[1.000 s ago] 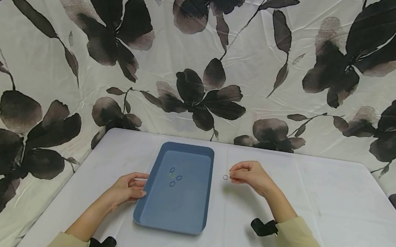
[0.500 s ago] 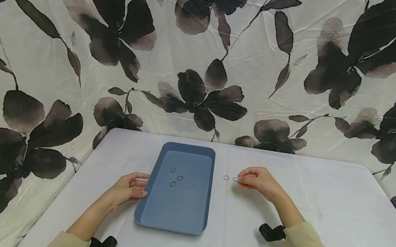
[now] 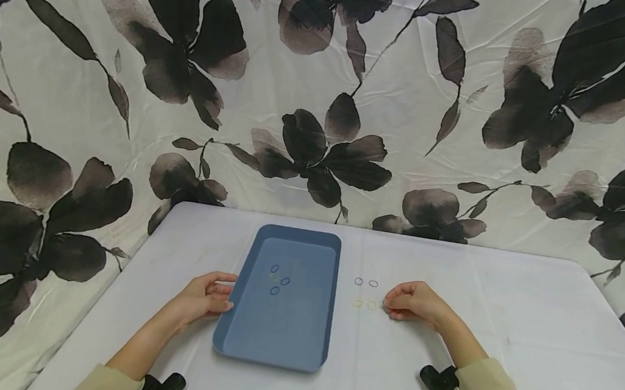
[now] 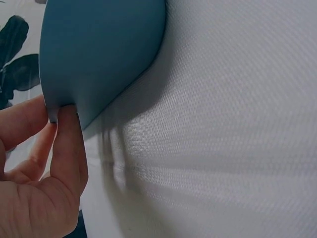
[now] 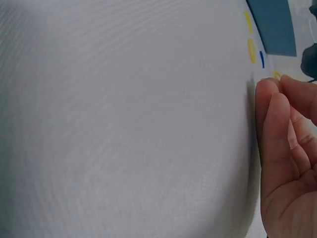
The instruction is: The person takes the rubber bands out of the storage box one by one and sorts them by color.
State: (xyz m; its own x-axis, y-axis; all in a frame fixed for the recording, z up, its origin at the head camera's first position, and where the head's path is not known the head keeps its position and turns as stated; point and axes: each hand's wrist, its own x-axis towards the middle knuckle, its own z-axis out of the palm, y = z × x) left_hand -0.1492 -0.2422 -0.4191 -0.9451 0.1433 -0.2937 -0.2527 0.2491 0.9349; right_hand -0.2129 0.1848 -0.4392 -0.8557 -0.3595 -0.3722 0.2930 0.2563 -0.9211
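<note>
A blue rectangular tray [image 3: 301, 335] lies on the white table. At its left rim, my left hand [image 3: 202, 296] pinches the edge between thumb and fingers; the left wrist view shows fingertips [image 4: 67, 111] gripping it. Inside the tray are three thin dark blue rubber bands [image 3: 274, 290] and a pale yellow one [image 3: 275, 277]. Right of the tray, two blue bands [image 3: 373, 284] lie in a row above two yellow bands [image 3: 357, 304]. Close beside these, my right hand [image 3: 419, 304] holds its fingertips together, with a bit of yellow band [image 5: 277, 75] showing between them.
The white-covered table [image 3: 528, 322] extends on both sides of the tray. Behind it hangs a white cloth [image 3: 408, 98] with large dark flowers. Black wrist cameras [image 3: 439, 379] sit below both hands.
My right hand has moved right and toward the near edge, leaving the second blue band and a second yellow band on the table. The left hand keeps its grip on the tray.
</note>
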